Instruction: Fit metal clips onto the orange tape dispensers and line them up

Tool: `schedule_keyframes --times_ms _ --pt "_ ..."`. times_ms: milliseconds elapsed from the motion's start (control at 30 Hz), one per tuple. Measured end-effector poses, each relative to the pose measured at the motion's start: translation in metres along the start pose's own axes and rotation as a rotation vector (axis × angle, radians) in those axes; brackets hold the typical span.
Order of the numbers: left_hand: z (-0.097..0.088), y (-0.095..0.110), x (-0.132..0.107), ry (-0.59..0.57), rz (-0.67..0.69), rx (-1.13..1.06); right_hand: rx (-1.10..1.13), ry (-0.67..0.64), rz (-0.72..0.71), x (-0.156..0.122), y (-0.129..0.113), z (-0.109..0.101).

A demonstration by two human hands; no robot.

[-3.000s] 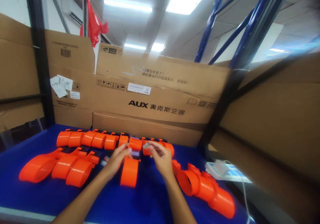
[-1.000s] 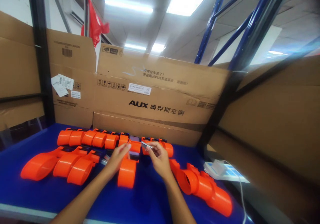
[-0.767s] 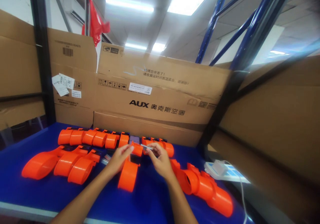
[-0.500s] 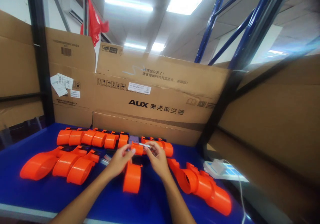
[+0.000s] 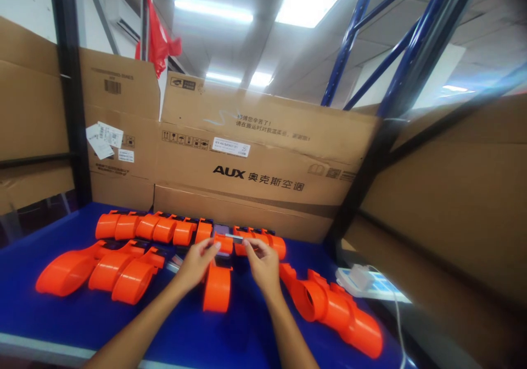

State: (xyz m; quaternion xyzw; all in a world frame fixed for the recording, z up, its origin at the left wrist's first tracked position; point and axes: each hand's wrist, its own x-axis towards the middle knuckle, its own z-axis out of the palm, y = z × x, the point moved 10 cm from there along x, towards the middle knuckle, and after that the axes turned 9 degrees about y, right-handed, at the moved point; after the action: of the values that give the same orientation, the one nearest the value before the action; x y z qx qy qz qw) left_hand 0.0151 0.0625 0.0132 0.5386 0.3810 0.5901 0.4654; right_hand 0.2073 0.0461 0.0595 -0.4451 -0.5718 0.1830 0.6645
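My left hand (image 5: pixel 197 262) pinches the upper part of an orange plastic tape dispenser (image 5: pixel 223 244). Its round body (image 5: pixel 217 289) seems to hang below the fingers. The thumb and fingers of my right hand (image 5: pixel 262 262) are closed on the right end of a thin, pale, metal-looking strip (image 5: pixel 234 238). This strip lies across the top edge of the dispenser; whether it is fastened there I cannot tell. Just behind the hands is a grey-purple flat object (image 5: pixel 221 230), mostly covered.
Several orange dispensers (image 5: pixel 107 226) stand in a row along the back of the blue table (image 5: pixel 173 336). More lie at the left (image 5: pixel 66 273) and the right (image 5: pixel 362 330). A power strip (image 5: pixel 373 282) with a white cable is at the right edge. Cardboard (image 5: pixel 263 160) walls the back.
The dispenser in my left hand has risen slightly. My right hand has shifted a little to the right, its fingertips farther from the dispenser, and the strip has tilted slightly.
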Motion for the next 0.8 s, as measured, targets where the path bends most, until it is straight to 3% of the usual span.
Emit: schedule_keyframes --times_ms 233,467,667,800 --pt "0.004 -0.004 -0.005 -0.012 -0.031 0.055 -0.022 -0.073 -0.037 -0.01 -0.002 0.016" --pt "0.006 0.01 -0.007 -0.015 -0.021 -0.032 -0.051 -0.114 -0.09 -0.011 -0.011 0.019" --pt "-0.031 0.007 0.003 0.231 -0.073 -0.236 -0.188 -0.284 -0.166 -0.018 -0.013 0.035" --pt "-0.047 -0.005 0.008 0.29 -0.148 -0.348 -0.421 -0.494 -0.237 -0.034 -0.001 0.052"
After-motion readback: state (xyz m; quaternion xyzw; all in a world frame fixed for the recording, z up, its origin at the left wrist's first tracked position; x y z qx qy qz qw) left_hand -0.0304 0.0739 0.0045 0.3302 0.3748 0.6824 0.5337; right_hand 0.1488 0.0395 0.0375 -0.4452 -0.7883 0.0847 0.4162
